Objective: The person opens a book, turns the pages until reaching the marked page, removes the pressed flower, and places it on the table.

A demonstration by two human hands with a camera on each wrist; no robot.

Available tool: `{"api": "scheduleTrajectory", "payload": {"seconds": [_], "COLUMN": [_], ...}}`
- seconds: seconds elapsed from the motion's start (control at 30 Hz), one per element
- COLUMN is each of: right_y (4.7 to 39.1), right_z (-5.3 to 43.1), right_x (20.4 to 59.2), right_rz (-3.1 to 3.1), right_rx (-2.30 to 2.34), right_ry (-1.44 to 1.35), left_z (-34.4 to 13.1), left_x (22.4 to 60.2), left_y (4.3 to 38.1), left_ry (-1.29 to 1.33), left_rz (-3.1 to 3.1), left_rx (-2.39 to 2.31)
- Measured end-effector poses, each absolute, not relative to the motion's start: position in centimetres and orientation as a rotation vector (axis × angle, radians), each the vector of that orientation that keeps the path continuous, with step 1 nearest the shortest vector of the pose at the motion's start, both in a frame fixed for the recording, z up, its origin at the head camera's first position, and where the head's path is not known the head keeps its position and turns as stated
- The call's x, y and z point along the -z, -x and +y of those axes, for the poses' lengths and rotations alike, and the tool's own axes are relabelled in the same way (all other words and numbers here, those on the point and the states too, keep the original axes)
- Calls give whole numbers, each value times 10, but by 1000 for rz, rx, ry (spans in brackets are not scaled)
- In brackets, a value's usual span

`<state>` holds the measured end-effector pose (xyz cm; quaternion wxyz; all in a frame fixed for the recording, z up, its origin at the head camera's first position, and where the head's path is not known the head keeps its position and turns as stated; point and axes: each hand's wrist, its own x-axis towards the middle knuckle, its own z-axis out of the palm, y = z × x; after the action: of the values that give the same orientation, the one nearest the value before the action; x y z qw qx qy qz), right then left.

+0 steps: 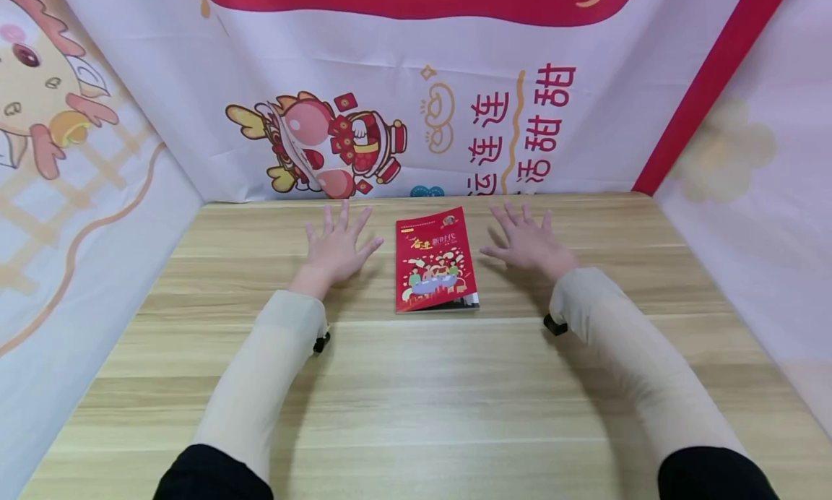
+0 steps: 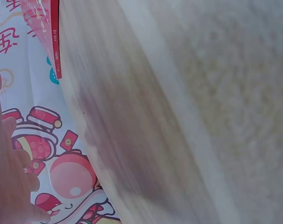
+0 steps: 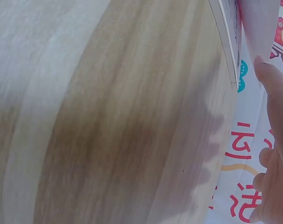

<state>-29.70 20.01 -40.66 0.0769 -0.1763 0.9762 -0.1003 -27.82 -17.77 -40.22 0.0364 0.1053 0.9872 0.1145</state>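
Note:
A red book [image 1: 434,258] with a printed cover lies on the wooden table between the two hands, its front cover slightly lifted at the near right corner. To its left, my left hand [image 1: 336,248] is spread with straight fingers, apart from the book and holding nothing. On the other side my right hand [image 1: 528,241] is likewise spread, its thumb pointing toward the book without gripping it. In the left wrist view the book's red spine [image 2: 56,42] shows at the top. The right wrist view has my right thumb [image 3: 267,74] near the book's page edge [image 3: 227,42].
The wooden table [image 1: 442,391] reaches back to a white printed cloth [image 1: 416,52] with a cartoon dragon and red lettering. More printed cloth [image 1: 71,218] hangs along the left side, and another sheet [image 1: 747,218] along the right.

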Motion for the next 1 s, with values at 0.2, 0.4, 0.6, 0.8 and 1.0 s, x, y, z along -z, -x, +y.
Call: {"api": "scheduleTrajectory", "payload": {"seconds": [0.2,0.4,0.6,0.8,1.0], "right_y": [295,288,281,277,267], "right_z": [206,207,206,204,202], "right_x": [404,399,394,391,386], "right_rz": [2917,2898,2891,2891,2882], "right_rx": [295,315,309,286,333], "right_ry": [552,583,627,669,715], "left_z": [-176,-175,-172,-170,-164], "left_x": [399,395,393,391,391], "left_y": [277,274,267,255,245], "left_ry": [-349,-364,-439,-494,-601], "left_rz": [3026,3014,3003,2968,2947], "left_rx": [-356,-353,-324,-361,-374]}}
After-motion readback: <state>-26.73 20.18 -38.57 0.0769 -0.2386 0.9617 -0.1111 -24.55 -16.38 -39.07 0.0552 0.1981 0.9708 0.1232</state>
